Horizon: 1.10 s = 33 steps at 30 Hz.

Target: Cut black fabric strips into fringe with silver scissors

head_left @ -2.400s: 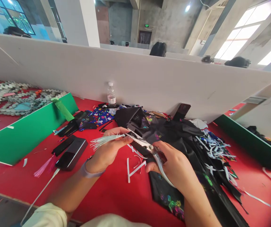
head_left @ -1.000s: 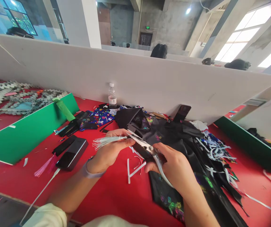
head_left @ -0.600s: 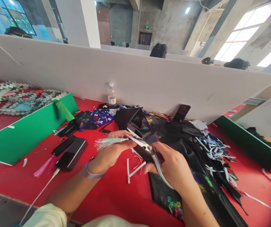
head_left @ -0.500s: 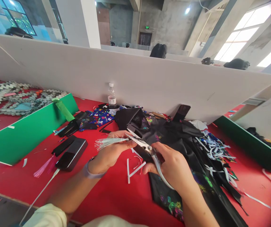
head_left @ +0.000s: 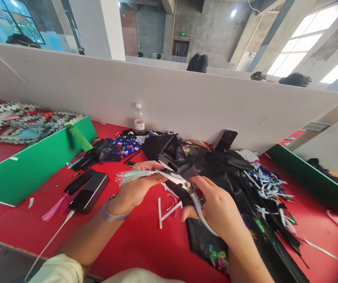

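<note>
Item: bundle of thin white threads point(head_left: 132, 176), gathered at one end, loose at the other; above the red table point(head_left: 145, 239), in the left hand point(head_left: 130, 190). Left grip closed around the gathered end, thumb against fingers.

Item: silver metal scissors with a toothed blade point(head_left: 180, 182). Right hand point(head_left: 220, 202) closed around the handles; grip firm, thumb on the near side.

Placement: threads to the left of the right grip and slightly farther from the wearer; left hand nearer, in contact. Long axis of the threads roughly crosswise, loose ends leftward, gathered end toward the scissors. Scissors slanted, blades away and left, handles near and right; tips at the gathered end. Blade gap and actual contact: cannot be told.

Surroundings: black fabric with iridescent patterns point(head_left: 206, 167), beneath and beyond the right hand; narrow white strips point(head_left: 160, 214), below the scissors; glossy black box-shaped device point(head_left: 90, 192) with a white cable, left of the left hand; pink thread tassel point(head_left: 53, 207), just beside it; clear bottle with white cap point(head_left: 139, 120), upright near the pale partition point(head_left: 98, 82).
</note>
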Tool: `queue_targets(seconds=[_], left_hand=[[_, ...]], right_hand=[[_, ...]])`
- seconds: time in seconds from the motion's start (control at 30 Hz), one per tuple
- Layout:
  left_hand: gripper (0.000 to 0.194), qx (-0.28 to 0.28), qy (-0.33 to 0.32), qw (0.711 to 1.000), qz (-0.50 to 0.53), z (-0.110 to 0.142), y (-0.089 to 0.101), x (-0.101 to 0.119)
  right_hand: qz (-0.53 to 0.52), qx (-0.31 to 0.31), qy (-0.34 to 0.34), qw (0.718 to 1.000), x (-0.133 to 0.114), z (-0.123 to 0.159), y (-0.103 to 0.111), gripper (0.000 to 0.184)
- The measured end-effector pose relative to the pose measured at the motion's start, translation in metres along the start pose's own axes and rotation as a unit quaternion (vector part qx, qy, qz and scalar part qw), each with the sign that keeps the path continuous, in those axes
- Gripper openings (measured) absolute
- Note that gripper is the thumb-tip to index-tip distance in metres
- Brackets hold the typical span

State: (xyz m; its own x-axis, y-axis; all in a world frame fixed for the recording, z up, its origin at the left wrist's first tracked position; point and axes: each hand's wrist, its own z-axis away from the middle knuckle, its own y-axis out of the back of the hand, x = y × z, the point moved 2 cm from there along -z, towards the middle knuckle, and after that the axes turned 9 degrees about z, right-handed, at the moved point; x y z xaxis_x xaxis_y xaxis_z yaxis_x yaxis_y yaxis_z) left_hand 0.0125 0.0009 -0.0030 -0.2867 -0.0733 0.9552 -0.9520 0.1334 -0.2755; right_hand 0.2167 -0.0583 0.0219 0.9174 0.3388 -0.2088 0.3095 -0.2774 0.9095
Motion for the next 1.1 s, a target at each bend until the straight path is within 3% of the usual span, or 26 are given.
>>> queue_targets(seconds=[0.1,0.43,0.83,1.1], left_hand=[[0.027,0.016,0.009,1.000,0.011,0.0011,0.0005,0.0016],[0.011,-0.100,-0.012,0.995,-0.020,-0.0036,-0.0028,0.0061],[0.011,-0.091,-0.013,0.995,-0.025,-0.0043,-0.0025,0.0062],[0.008,-0.110,-0.020,0.993,-0.039,-0.0034,-0.0073,0.0082]], right_hand=[[-0.017,-0.010,-0.003,1.000,-0.0003,-0.0010,-0.0008,0.044],[-0.020,-0.012,-0.011,1.000,0.0005,-0.0004,-0.0021,0.042],[0.017,0.017,-0.004,1.000,-0.0004,-0.0015,-0.0045,0.044],[0.017,-0.004,-0.014,1.000,-0.0034,-0.0040,-0.0054,0.041]])
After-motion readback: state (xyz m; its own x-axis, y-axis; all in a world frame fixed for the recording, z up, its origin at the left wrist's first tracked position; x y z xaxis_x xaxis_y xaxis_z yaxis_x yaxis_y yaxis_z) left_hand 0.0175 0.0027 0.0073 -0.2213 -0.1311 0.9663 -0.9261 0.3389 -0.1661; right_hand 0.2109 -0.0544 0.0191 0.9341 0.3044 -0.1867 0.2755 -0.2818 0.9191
